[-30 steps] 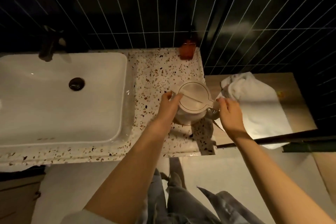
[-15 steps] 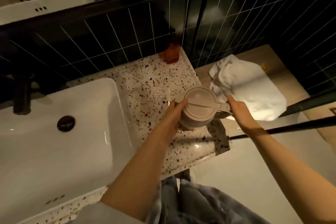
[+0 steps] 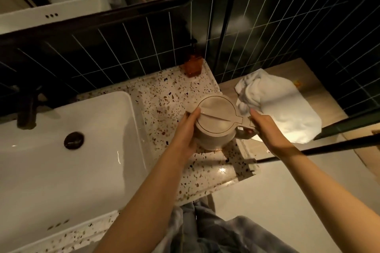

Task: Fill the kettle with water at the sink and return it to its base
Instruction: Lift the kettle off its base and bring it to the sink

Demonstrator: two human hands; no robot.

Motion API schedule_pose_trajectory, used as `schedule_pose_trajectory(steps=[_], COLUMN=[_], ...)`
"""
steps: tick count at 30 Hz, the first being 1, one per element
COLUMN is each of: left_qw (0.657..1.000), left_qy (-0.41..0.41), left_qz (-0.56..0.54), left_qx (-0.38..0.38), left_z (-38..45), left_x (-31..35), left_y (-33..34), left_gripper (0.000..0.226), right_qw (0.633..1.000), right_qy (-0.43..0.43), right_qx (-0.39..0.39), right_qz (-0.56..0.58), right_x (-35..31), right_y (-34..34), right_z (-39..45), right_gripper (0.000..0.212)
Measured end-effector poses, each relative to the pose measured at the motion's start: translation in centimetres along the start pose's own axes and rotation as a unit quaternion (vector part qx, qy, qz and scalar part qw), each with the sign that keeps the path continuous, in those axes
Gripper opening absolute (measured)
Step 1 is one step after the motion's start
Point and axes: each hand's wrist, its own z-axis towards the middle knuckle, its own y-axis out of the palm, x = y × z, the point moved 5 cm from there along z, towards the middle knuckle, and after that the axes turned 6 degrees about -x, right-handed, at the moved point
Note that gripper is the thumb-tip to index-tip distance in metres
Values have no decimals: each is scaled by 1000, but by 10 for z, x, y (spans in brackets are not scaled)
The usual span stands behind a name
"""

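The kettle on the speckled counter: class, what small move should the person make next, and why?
Probably lift the kettle and carry it left to the sink. Its lid looks closed, the left hand cups its body, the right hand holds its handle, and it is beside the basin, not under the tap.

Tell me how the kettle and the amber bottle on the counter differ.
The kettle is pale beige and opaque; the amber bottle is translucent orange-brown. The kettle is round and looks the larger; the bottle looks squarish, with a dark pump top. The left hand and right hand hold the kettle near the counter's front; the bottle stands untouched by the tiled wall. Both sit on the terrazzo counter.
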Motion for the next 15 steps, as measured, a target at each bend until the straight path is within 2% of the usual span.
schedule_pose_trajectory(steps=[3, 5, 7, 9, 12, 15], left_qw=[999, 996, 993, 987, 976, 969], left_qy=[46, 81, 112, 149, 190, 206], left_qz=[-9, -8, -14, -18, -13, -32], left_qx=[14, 24, 39, 64, 105, 132], left_z=[-20, -37, -55, -74, -103, -132], left_x=[19, 32, 42, 51, 56, 52], left_y=[-5, -12, -21, -34, -58, -83], left_gripper=[41, 36, 26, 32, 41, 42], right_qw=[998, 997, 992, 983, 964, 952], right_qy=[-42, -48, -66, -73, -93, -86], right_qx=[-34, -47, -98, -167, -249, -292], right_qz=[32, 45, 46, 31, 14, 27], right_x=[-19, -27, -39, -49, -59, -66], right_y=[13, 22, 39, 60, 93, 125], right_z=[-3, -3, -6, -12, -19, -27], right_gripper=[71, 89, 70, 45, 47, 30])
